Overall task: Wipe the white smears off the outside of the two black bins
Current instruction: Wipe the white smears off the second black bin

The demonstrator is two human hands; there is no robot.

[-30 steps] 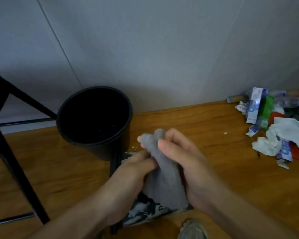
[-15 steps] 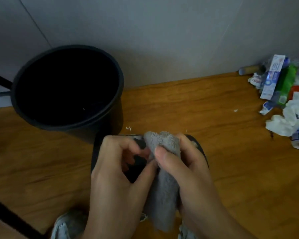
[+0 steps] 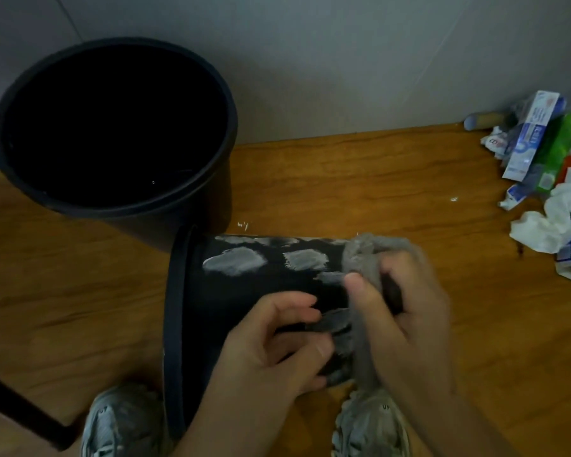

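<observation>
One black bin lies on its side on the wooden floor, its rim toward the left. White smears cover the upper part of its outer wall. A second black bin stands upright behind it, near the wall. My right hand grips a grey cloth bunched over the lying bin's right end. My left hand is curled just left of it and pinches the cloth's lower part above the bin.
A heap of litter, with cartons, white tissue and a green pack, lies at the right by the wall. Two grey shoes show at the bottom edge. A dark chair leg crosses the bottom left corner.
The view has tilted down and the lying bin's smeared wall has come into sight. Both hands have lowered the cloth toward the bin's right end.
</observation>
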